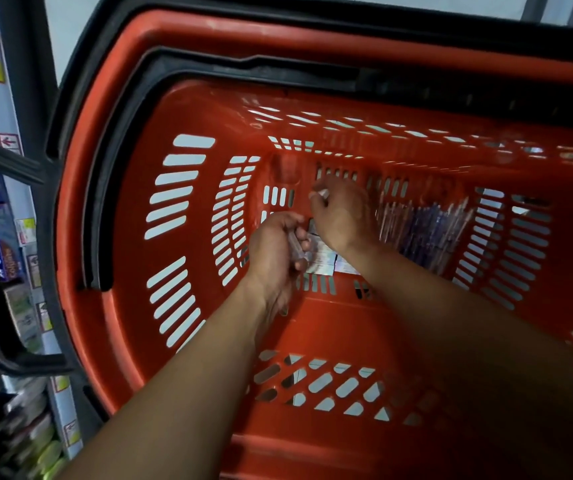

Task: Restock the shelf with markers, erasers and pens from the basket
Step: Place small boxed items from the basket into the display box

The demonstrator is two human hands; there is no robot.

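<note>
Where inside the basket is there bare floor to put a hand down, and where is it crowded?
Bare red floor lies in the basket near its front wall, below the white packs and between the forearms. It is crowded at the far end: pens fill the right, and the left hand and right hand work over the packs.

Glossy red plastic basket (pixel 181 393), slotted walls

There is a single view, taken from the person's head and aimed steeply downward into the open top of a red basket (pixel 111 237) — close enough that its slotted walls and dark rim fill nearly the whole frame. Both forearms enter from the bottom edge and reach away from the lens toward the basket floor. The wide angle bends the rim and catches a strip of shelf (pixel 18 271) along the left edge — blurred.
</note>
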